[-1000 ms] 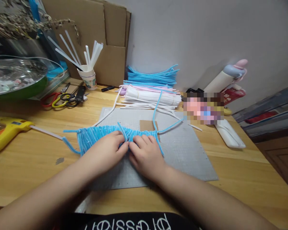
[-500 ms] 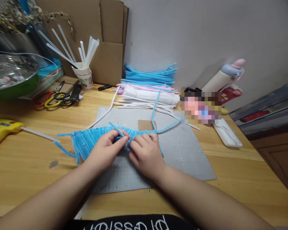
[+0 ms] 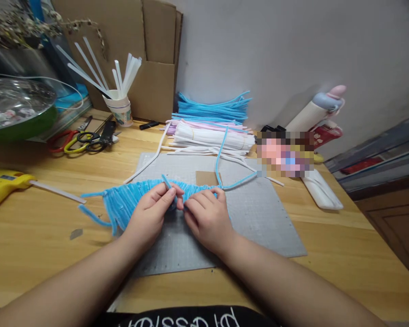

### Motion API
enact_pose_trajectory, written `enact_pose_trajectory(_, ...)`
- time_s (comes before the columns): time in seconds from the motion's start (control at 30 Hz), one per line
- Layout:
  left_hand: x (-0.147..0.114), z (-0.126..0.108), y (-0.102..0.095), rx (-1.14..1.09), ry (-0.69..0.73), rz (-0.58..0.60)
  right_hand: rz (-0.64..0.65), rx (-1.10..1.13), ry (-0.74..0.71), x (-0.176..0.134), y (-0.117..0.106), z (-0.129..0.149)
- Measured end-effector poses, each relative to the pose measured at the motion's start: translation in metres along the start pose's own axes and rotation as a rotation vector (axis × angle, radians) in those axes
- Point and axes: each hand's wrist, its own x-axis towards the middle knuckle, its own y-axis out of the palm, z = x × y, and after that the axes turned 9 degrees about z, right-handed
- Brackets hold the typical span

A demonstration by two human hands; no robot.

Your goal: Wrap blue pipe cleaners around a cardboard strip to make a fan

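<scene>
A band of blue pipe cleaners [image 3: 121, 203], set side by side, stretches over the left part of a grey cutting mat [image 3: 259, 222]. My left hand [image 3: 155, 202] pinches a blue pipe cleaner [image 3: 166, 181] between thumb and fingers, its tip sticking up. Close beside it, my right hand [image 3: 207, 215] is closed on the band's right part, its fingertips curled over the edge. Loose blue ends stick out at the band's left, and two long blue strands rise beyond my right hand. My fingers hide the middle of the band.
Bundles of blue [image 3: 213, 108] and white pipe cleaners [image 3: 214, 138] lie by the wall. At left are a yellow glue gun [image 3: 7, 184], scissors [image 3: 68, 141] and a paper cup [image 3: 120, 109] of glue sticks. A bottle [image 3: 310, 109] leans at right; a brown cardboard piece [image 3: 207, 177] lies on the mat.
The pinched pipe cleaner's tip has turned more upright and shows less above my left hand. My left fingers have shifted slightly; the band's left end has moved a little to the right.
</scene>
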Motion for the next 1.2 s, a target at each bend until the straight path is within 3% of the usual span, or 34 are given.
enact_pose_trajectory(0.13, -0.006, -0.001, 0.007, 0.076, 0.052, -0.07, -0.043, 0.039, 0.026, 0.0, -0.001, -0.006)
enact_pose_trajectory(0.33, -0.012, -0.001, 0.008, 0.522, 0.104, 0.149, -0.037, 0.285, 0.132, 0.0, 0.002, -0.005)
enact_pose_trajectory(0.5, -0.007, 0.002, 0.002, 0.365, -0.027, 0.066, -0.036, 0.472, 0.206, 0.001, 0.003, -0.006)
enact_pose_trajectory(0.67, -0.008, -0.011, -0.001, 0.936, 0.097, 0.094, -0.033, 0.561, 0.245, 0.003, 0.002, -0.008)
enact_pose_trajectory(0.77, -0.009, -0.015, -0.001, 1.16, 0.088, 0.146, -0.026, 0.582, 0.263, 0.002, 0.001, -0.008)
enact_pose_trajectory(1.2, -0.01, -0.014, -0.002, 1.182, 0.074, 0.201, -0.03, 0.713, 0.237, 0.0, -0.004, -0.013)
